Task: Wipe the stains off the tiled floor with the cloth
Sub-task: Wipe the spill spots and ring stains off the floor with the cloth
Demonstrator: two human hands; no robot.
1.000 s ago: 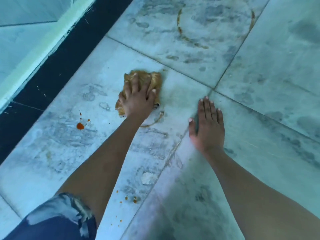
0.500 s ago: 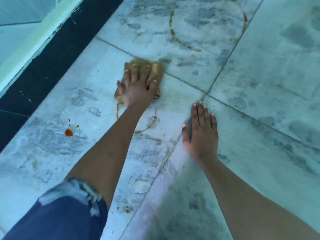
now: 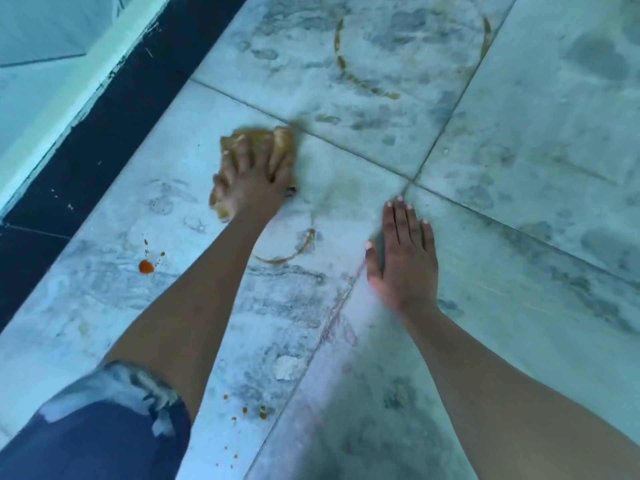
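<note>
A crumpled tan cloth lies on the pale marbled tile floor. My left hand presses down on it with fingers spread, just left of a grout crossing. Below that hand a brown arc stain curves on the tile. A larger brown ring stain marks the far tile. An orange-red blot with small splashes sits to the left, and several orange drops lie near my knee. My right hand rests flat on the floor, holding nothing.
A dark tile border runs diagonally along the left, with a pale raised ledge beyond it. My knee in torn blue denim fills the bottom left corner. Grout lines cross just beyond my right hand's fingertips.
My left hand has slid the cloth first away from me, then a little to the left, blurring as it moves. My right hand has stayed flat in the same spot.
</note>
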